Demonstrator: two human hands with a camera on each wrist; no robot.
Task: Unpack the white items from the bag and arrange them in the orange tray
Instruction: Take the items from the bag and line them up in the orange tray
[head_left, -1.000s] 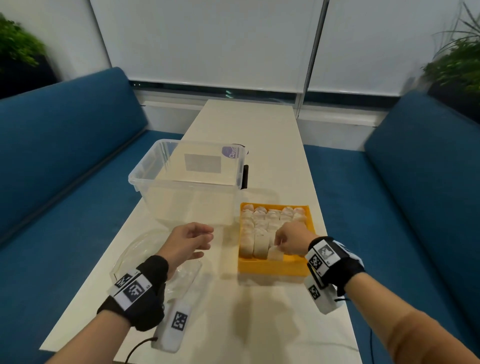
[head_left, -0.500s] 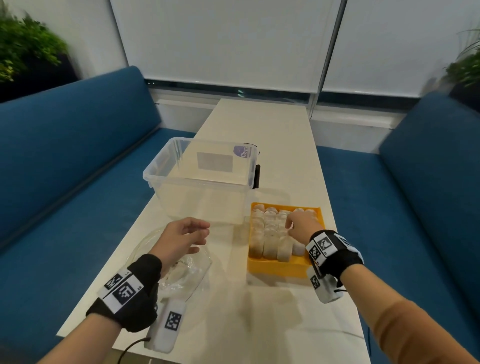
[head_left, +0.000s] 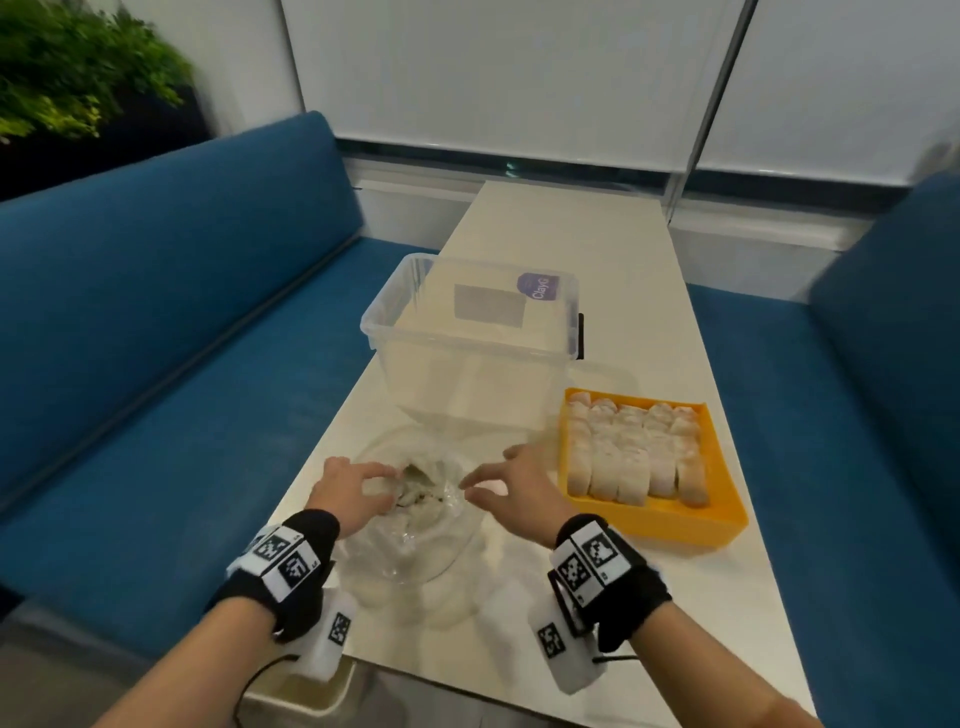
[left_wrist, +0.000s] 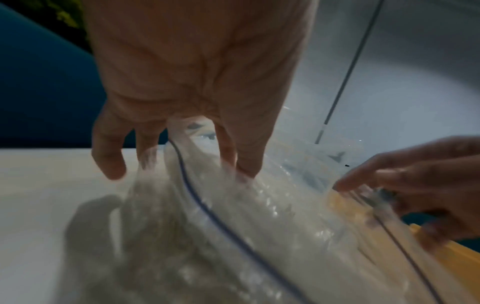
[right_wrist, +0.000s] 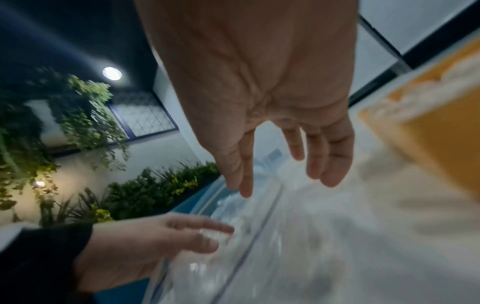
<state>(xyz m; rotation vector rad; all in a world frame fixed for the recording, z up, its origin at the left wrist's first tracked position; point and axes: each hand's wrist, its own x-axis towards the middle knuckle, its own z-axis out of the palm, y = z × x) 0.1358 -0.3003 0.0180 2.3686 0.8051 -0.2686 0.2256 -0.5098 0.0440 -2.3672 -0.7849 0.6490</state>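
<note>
A clear zip bag (head_left: 415, 551) lies on the table near me. My left hand (head_left: 384, 486) grips its left mouth edge, and film bunches between the fingers (left_wrist: 244, 164). My right hand (head_left: 483, 480) hovers at the right edge, fingers spread and straight (right_wrist: 327, 164), one fingertip touching the rim, holding nothing. The orange tray (head_left: 675, 525) sits to the right, packed with rows of white items (head_left: 634, 452). What is inside the bag (left_wrist: 246, 226) is whitish and blurred.
A clear plastic bin (head_left: 467, 338) stands just behind the bag and left of the tray. Blue sofas run along both sides of the narrow white table (head_left: 571, 234). The table's near edge is just below my wrists.
My right hand left the tray and moved left to the bag's right edge. My left hand dropped onto the bag's mouth and took hold of it.
</note>
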